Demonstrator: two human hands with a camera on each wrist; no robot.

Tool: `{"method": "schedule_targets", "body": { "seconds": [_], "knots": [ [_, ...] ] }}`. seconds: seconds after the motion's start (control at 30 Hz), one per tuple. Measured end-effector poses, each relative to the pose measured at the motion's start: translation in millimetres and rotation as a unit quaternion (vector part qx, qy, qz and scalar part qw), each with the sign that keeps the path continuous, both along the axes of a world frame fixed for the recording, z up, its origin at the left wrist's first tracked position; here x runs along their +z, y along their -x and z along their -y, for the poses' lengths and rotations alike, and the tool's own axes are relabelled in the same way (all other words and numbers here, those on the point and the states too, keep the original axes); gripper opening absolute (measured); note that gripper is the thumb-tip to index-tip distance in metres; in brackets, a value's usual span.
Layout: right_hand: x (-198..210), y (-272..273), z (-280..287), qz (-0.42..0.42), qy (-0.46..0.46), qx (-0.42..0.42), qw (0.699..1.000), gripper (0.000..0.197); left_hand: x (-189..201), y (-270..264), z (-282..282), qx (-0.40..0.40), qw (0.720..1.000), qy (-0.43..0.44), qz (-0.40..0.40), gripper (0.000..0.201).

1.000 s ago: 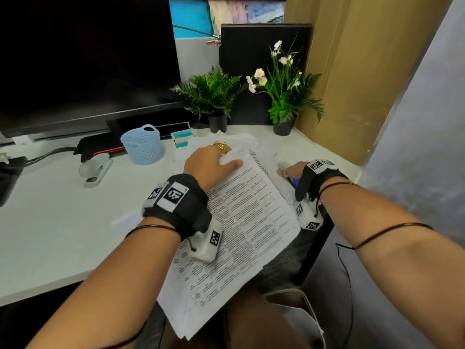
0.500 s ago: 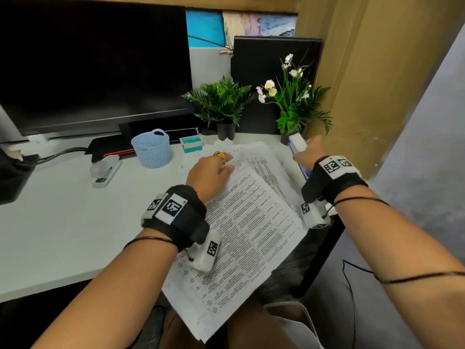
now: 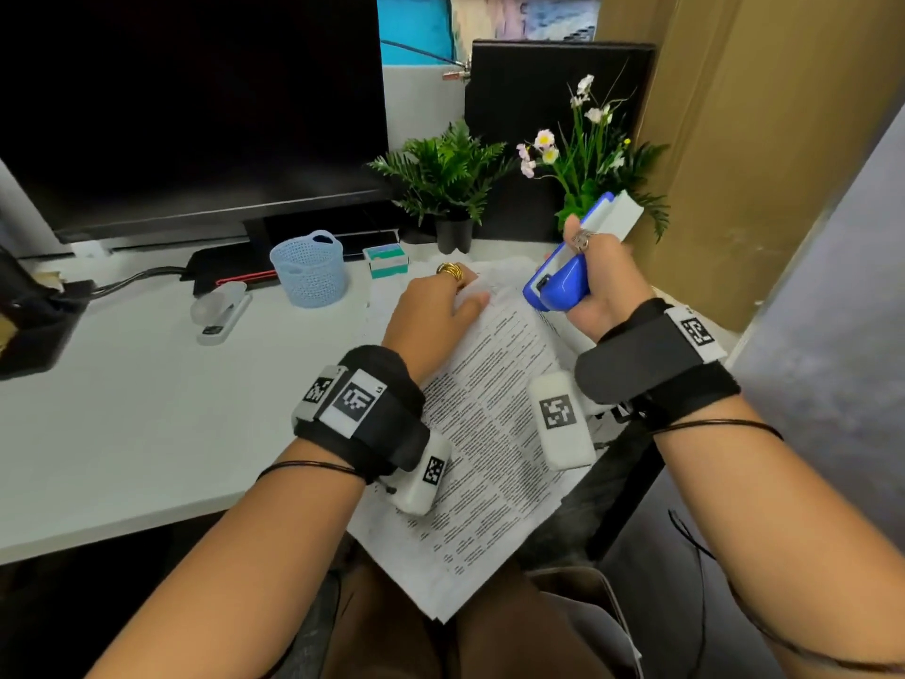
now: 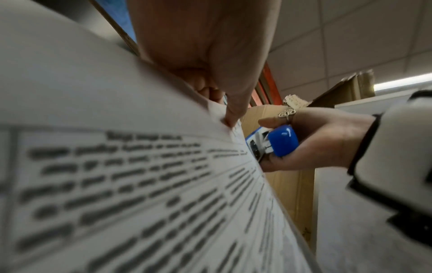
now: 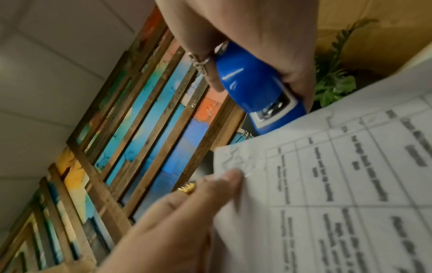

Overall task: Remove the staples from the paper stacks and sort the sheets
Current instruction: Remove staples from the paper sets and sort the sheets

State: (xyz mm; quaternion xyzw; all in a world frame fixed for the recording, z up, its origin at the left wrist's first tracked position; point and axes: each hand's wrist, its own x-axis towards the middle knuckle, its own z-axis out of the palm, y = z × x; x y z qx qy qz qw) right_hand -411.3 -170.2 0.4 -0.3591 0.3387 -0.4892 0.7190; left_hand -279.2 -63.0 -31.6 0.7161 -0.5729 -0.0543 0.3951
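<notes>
A stack of printed sheets (image 3: 489,433) lies slanted over the desk's front edge and my lap. My left hand (image 3: 467,296) pinches its far corner, thumb on top and fingers underneath, as the left wrist view shows (image 4: 230,114). My right hand (image 3: 583,259) grips a blue and white staple tool (image 3: 558,284), held in the air just right of that corner with its blue nose pointing down at the paper. In the right wrist view the tool (image 5: 254,88) hovers a little above the creased corner (image 5: 236,158). No staple is visible.
On the white desk (image 3: 122,423) are a white stapler (image 3: 220,311), a light-blue mesh basket (image 3: 308,269) and a small green-and-white box (image 3: 387,259). A dark monitor (image 3: 196,115) and two potted plants (image 3: 450,178) stand behind. Cardboard (image 3: 734,139) rises at the right.
My right hand has lifted the blue tool off the desk and carried it up beside the stack's far corner. My left hand has stayed on that corner.
</notes>
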Motion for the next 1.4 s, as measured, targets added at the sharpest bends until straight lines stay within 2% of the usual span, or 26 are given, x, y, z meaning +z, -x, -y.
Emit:
{"method": "schedule_targets", "body": {
  "seconds": [0.13,0.3,0.33,0.43,0.6,0.73,0.93,1.03,1.17,1.23,1.4],
  "knots": [
    [0,-2,-15,-0.024,0.033,0.011,0.999,0.049,7,4,-11,-0.032,0.999,0.017,-0.018,0.011],
    [-3,-12,-26,-0.015,0.010,-0.028,0.999,0.045,14,13,-16,-0.075,0.996,0.034,-0.037,0.015],
    [-3,-12,-26,-0.007,-0.002,-0.023,1.000,0.040,14,14,-16,-0.081,0.995,0.041,-0.037,0.016],
    [-3,-10,-23,0.015,-0.019,-0.032,0.999,0.006,14,17,-20,-0.098,0.992,0.057,-0.050,0.016],
    [-6,-10,-26,0.014,-0.007,-0.042,0.999,0.009,16,20,-25,-0.095,0.992,0.054,-0.061,0.013],
    [-9,-12,-27,-0.007,0.006,-0.056,0.998,0.012,16,21,-24,-0.086,0.994,0.057,-0.047,0.027],
    [-16,-16,-30,-0.021,0.020,-0.061,0.998,0.020,13,26,-24,-0.086,0.994,0.054,-0.040,0.034],
    [-20,-19,-30,-0.025,0.017,-0.041,0.999,0.026,7,26,-21,-0.068,0.996,0.048,-0.041,0.029],
    [-21,-15,-24,-0.043,0.018,-0.010,0.999,0.024,5,26,-17,-0.054,0.997,0.041,-0.036,0.022],
    [-22,-9,-20,-0.036,0.005,0.007,0.999,0.035,7,21,-17,-0.046,0.997,0.046,-0.051,0.018],
    [-31,-1,-11,-0.035,0.011,-0.018,0.999,0.033,9,17,-15,-0.064,0.995,0.046,-0.063,0.017]
  ]
}}
